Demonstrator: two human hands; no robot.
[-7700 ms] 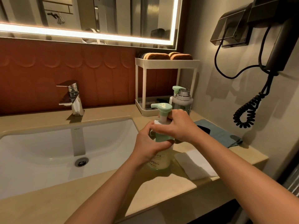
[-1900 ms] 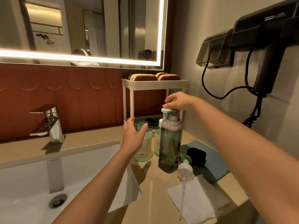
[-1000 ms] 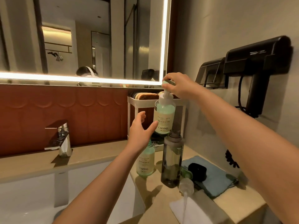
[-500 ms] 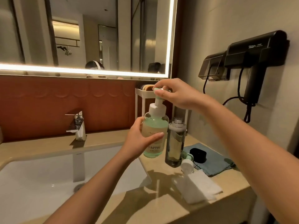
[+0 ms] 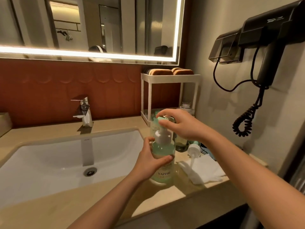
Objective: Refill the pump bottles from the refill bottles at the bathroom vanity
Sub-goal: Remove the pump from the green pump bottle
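A clear pump bottle (image 5: pixel 162 173) with pale green liquid and a "YAPING" label stands on the beige counter (image 5: pixel 166 197) right of the sink. My left hand (image 5: pixel 151 160) grips its body. My right hand (image 5: pixel 179 123) pinches its mint-green pump head (image 5: pixel 162 119). Behind it stand a second green bottle (image 5: pixel 154 124), mostly hidden, and a dark, uncapped refill bottle (image 5: pixel 182 143). A removed pump with a white collar (image 5: pixel 193 148) lies on a white folded towel (image 5: pixel 203 170).
The white sink basin (image 5: pixel 49 161) with a chrome tap (image 5: pixel 84 111) fills the left. A white two-tier rack (image 5: pixel 170 78) with brown sponges stands at the back. A black hairdryer (image 5: pixel 270 47) with a coiled cord hangs on the right wall.
The pump bottle came down from the air and now stands on the counter near the front edge. My left hand closed round its body. My right hand stayed on the pump head.
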